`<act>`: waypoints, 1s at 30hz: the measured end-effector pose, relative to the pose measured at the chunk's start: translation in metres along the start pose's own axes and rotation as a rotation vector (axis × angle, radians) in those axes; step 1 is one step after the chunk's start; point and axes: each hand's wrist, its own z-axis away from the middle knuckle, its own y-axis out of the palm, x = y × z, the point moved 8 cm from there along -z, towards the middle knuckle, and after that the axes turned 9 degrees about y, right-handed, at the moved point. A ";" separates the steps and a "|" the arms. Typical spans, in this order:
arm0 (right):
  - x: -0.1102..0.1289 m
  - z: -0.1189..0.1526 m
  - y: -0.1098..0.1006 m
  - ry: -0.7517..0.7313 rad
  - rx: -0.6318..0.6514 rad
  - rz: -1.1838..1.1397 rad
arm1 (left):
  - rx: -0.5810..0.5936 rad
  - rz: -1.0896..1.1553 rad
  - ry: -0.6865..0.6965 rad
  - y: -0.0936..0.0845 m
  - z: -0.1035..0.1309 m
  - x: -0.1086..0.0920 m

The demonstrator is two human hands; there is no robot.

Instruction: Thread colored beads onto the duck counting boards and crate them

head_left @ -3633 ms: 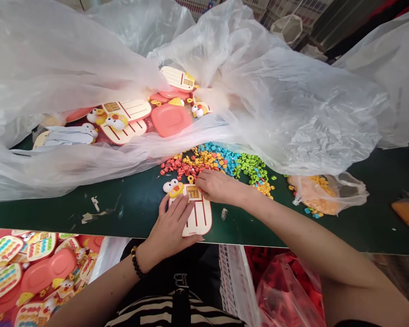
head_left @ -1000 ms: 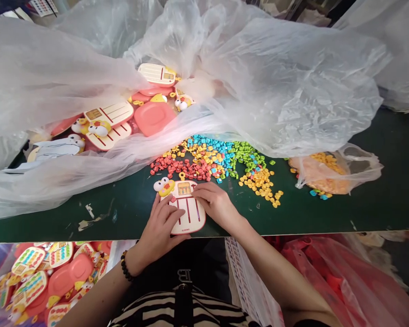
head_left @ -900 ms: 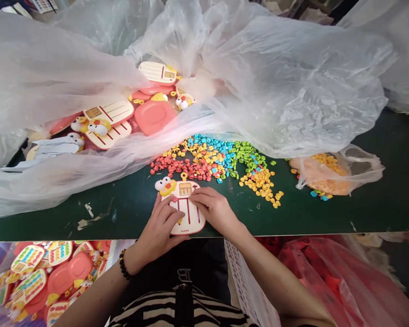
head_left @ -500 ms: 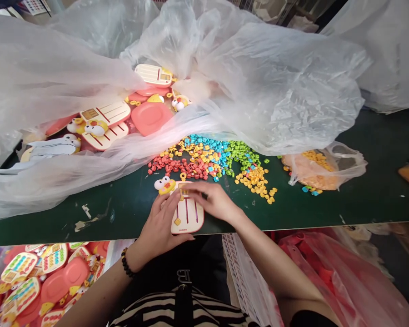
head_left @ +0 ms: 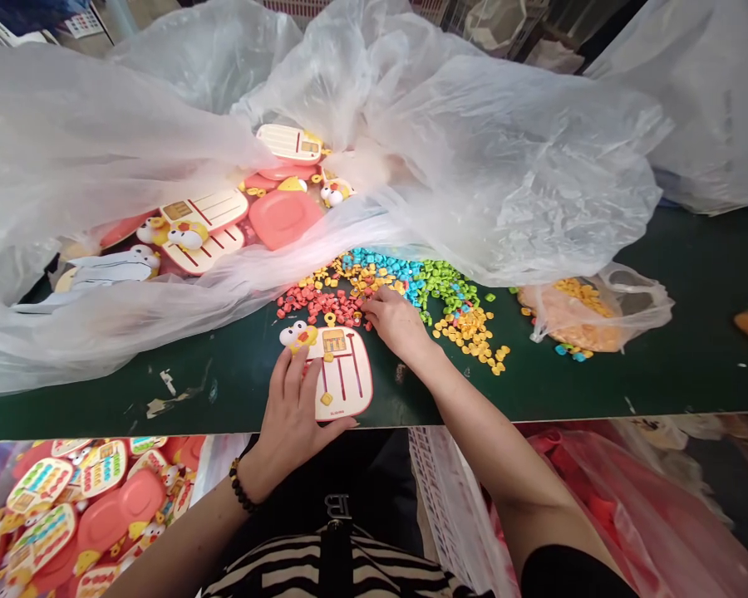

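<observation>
A cream toy board [head_left: 344, 384] with a red rim, slots and a big-eyed yellow duck head [head_left: 299, 335] lies on the table's near edge. My left hand [head_left: 292, 407] rests on its left side, fingers stretched out and thumb spread along the lower edge. Two yellow pieces sit on the board, one near the top and one low in the left slot. My right hand [head_left: 400, 325] reaches past the board into the loose red pieces [head_left: 324, 306], its fingertips pinched together; whatever is between them is hidden.
Blue [head_left: 390, 267], green [head_left: 445, 284] and yellow pieces [head_left: 470, 332] lie heaped beyond. A small plastic bag [head_left: 589, 316] of pieces stands at right. Clear sheeting [head_left: 474, 166] covers the back, with more boards [head_left: 205, 212] inside. Filled boards [head_left: 100, 507] lie below left.
My right hand has left the board and moved up to the red pieces. My left hand stays on the board's left side. The view has shifted slightly.
</observation>
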 end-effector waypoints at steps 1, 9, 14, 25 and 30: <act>-0.001 0.000 -0.001 -0.009 0.007 -0.005 | 0.028 -0.006 0.032 0.001 -0.001 -0.002; 0.009 0.003 -0.003 -0.049 -0.048 -0.133 | 0.185 0.056 0.065 0.019 -0.012 -0.001; 0.014 -0.005 0.004 -0.034 -0.023 -0.157 | 0.144 0.085 0.029 0.019 -0.010 0.003; 0.019 0.041 -0.017 -0.077 -0.214 -0.747 | 0.127 0.204 0.079 0.012 -0.003 0.003; 0.030 0.055 -0.001 -0.059 -0.299 -0.637 | 0.163 0.208 0.089 0.013 -0.003 0.001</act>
